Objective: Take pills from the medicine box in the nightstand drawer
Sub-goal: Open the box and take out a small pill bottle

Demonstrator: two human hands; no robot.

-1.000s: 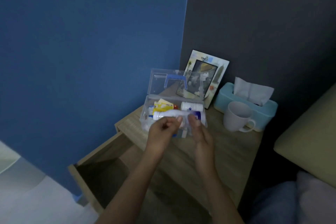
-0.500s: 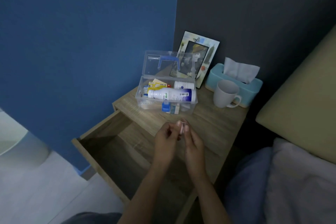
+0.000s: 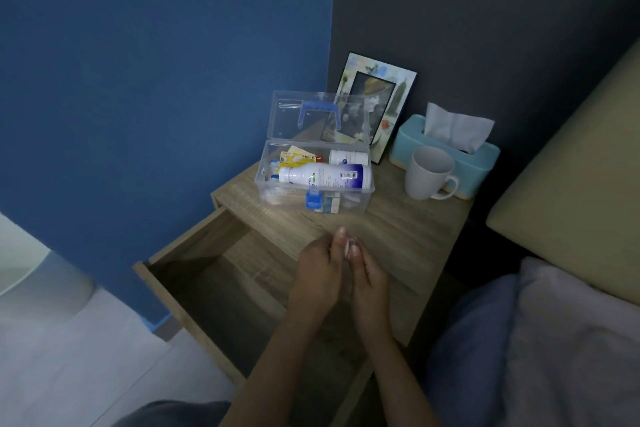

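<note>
Both hands, left and right, are now pinching a small pale item together, having pulled back near me from the open box, so I'm judging the pills out.

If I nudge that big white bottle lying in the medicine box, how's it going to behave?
The white bottle lies on its side across other items in the clear box, so it would probably roll or rock on them. Its smooth, round body looks slippery to pinch. The walls should stop it rolling out. Whether it is full or light cannot be judged.
</note>
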